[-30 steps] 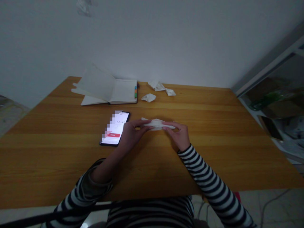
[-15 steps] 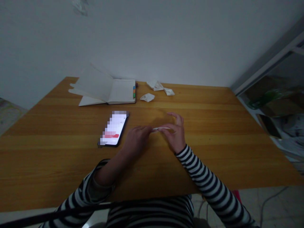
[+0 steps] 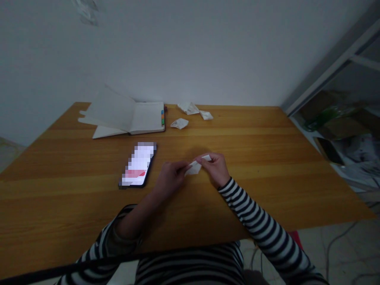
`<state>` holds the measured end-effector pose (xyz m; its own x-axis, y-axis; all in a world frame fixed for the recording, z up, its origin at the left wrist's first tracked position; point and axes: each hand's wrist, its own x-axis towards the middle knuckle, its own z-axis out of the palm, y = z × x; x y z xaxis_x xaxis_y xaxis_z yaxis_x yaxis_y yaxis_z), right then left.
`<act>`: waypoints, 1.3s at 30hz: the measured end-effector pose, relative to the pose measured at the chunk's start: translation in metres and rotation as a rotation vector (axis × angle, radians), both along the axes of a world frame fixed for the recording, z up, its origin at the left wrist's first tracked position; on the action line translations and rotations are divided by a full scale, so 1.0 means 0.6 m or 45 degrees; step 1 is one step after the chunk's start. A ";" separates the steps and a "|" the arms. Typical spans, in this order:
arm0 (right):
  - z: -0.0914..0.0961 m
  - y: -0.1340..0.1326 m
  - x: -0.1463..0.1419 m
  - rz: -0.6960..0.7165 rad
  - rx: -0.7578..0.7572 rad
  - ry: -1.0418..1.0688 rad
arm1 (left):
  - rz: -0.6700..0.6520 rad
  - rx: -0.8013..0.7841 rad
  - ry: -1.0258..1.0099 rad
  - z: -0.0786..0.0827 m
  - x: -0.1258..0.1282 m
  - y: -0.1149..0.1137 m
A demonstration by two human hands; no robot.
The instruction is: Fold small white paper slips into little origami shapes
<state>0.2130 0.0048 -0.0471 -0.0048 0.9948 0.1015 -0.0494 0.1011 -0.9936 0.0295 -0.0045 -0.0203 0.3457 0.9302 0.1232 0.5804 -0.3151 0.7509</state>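
A small folded piece of white paper (image 3: 195,167) is held between both my hands just above the wooden table (image 3: 267,158). My left hand (image 3: 171,179) pinches its left end with closed fingers. My right hand (image 3: 215,168) grips its right end, fingers curled round it. Both sleeves are black-and-white striped. A phone (image 3: 137,165) with a lit screen lies flat just left of my left hand.
An open notebook (image 3: 124,117) with coloured tabs lies at the table's far left. Three small folded or crumpled paper pieces (image 3: 179,123) sit beside it near the wall. A shelf with clutter (image 3: 335,130) stands at the right.
The paper was wider and flatter a second ago, then seen edge-on; now it is smaller and folded between both hands. My right fingers, briefly spread, have closed on it. The view shifted slightly.
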 end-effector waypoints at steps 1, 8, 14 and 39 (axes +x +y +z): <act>-0.001 0.001 0.001 -0.006 0.018 -0.008 | -0.043 -0.036 0.000 -0.001 -0.001 0.002; -0.004 0.012 0.026 -0.164 0.114 -0.027 | -0.213 -0.192 0.071 0.004 -0.031 0.031; -0.006 0.012 0.021 -0.210 0.191 -0.116 | -0.073 -0.299 -0.067 0.003 -0.024 0.030; -0.006 -0.017 -0.026 0.017 0.452 -0.431 | -0.129 -0.163 -0.067 -0.023 0.008 0.004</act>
<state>0.1976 -0.0053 -0.0506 -0.1086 0.8986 0.4251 0.2665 0.4383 -0.8584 0.0345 -0.0021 -0.0343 0.4347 0.9002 0.0262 0.5096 -0.2698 0.8170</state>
